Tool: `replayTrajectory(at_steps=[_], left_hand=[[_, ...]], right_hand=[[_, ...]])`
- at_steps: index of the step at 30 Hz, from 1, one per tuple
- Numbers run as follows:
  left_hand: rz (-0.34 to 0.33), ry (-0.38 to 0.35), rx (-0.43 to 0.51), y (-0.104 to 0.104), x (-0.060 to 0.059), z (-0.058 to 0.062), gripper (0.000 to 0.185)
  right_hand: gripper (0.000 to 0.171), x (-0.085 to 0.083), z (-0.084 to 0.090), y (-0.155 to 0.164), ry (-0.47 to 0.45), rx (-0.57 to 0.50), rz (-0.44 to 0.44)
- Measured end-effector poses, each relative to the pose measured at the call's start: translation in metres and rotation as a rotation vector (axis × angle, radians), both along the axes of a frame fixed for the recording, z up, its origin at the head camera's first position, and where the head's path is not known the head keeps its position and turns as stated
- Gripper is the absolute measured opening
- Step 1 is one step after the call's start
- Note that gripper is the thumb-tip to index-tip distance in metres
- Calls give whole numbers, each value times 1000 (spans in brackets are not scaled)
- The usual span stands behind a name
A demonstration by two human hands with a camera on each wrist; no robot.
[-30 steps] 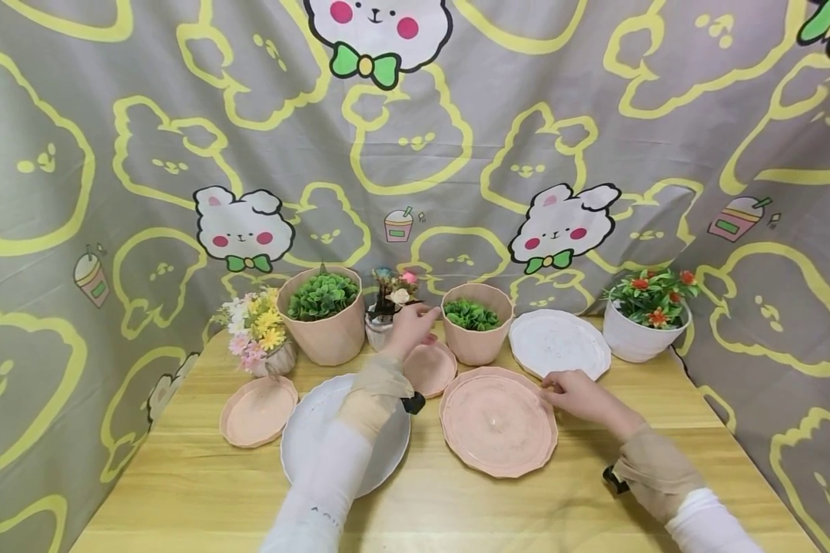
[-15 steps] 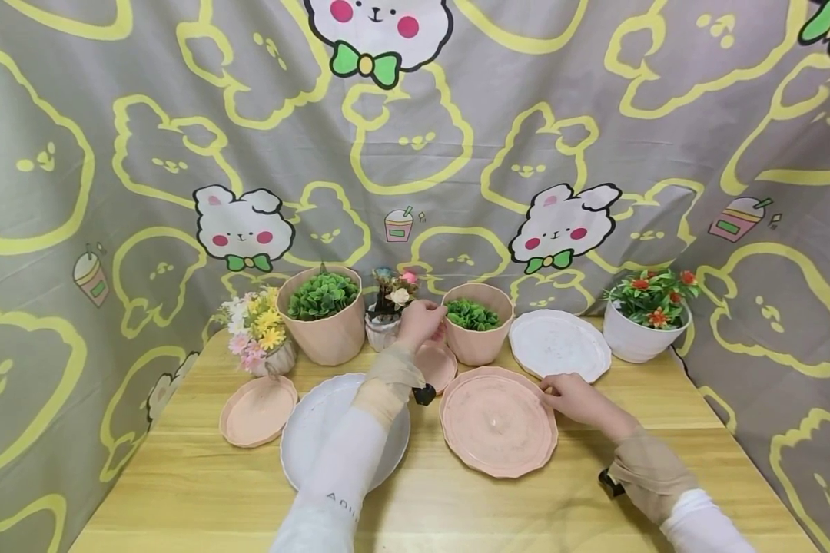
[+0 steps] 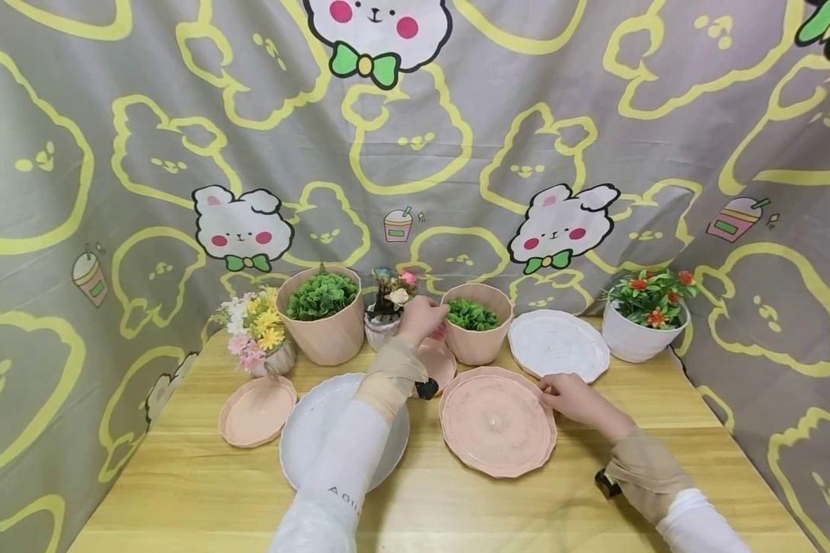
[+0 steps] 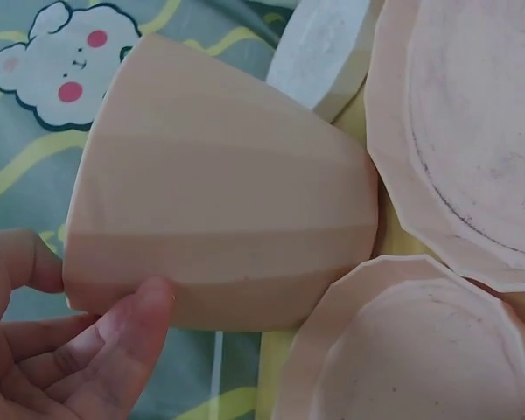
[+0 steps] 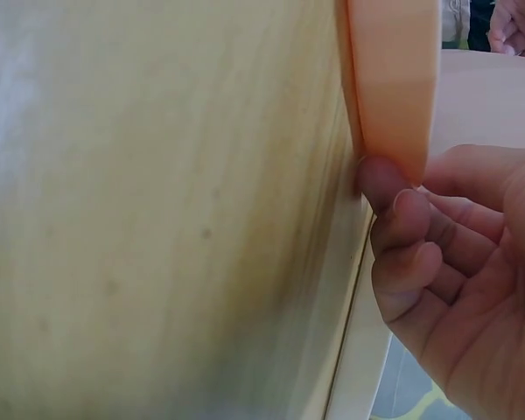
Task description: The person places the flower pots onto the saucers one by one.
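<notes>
Table (image 3: 456, 499) is carrying everything: plates, saucers, potted plants. Right hand (image 3: 576, 399) is pinching the big pink plate (image 3: 498, 421) at its rim, plate lying flat in front. Left hand (image 3: 422, 319) is curling fingers on the small pink pot (image 3: 477, 322), standing at the back beside a small saucer (image 3: 434, 362). Nothing looks lifted yet, I'd say.

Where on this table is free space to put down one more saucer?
The near strip of the wooden table, in front of the large pink saucer and grey plate, is bare. The right front corner too. The back row of pots is crowded.
</notes>
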State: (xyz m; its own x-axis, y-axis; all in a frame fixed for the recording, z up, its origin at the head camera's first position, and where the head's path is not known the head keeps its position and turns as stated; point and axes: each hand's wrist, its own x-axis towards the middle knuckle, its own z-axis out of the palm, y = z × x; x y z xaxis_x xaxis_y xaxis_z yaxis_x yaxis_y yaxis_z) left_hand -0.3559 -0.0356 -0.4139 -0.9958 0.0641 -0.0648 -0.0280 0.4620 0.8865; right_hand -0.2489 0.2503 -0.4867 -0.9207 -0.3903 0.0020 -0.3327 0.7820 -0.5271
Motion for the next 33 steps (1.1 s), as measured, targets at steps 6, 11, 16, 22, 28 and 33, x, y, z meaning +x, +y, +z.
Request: replayTrajectory(at_steps=[6,11,16,22,28,33], left_hand=[[-6,31,-99,3,2,8,29],[-1,44,-120,6,4,12,32],[1,65,-75,8,4,19,31],[-58,54,-58,6,8,34,28],[-136,70,-82,4,18,45,26],[-186,73,-136,4,30,53,27]], right_hand=[[9,0,-1,1,-21,-11,-2],[9,1,-2,1,-37,-29,-9],[8,1,-1,1,-44,-41,-13],[8,0,0,1,-32,-41,-5],[9,0,0,2,-29,-46,-1],[10,1,0,2,-38,-63,11]])
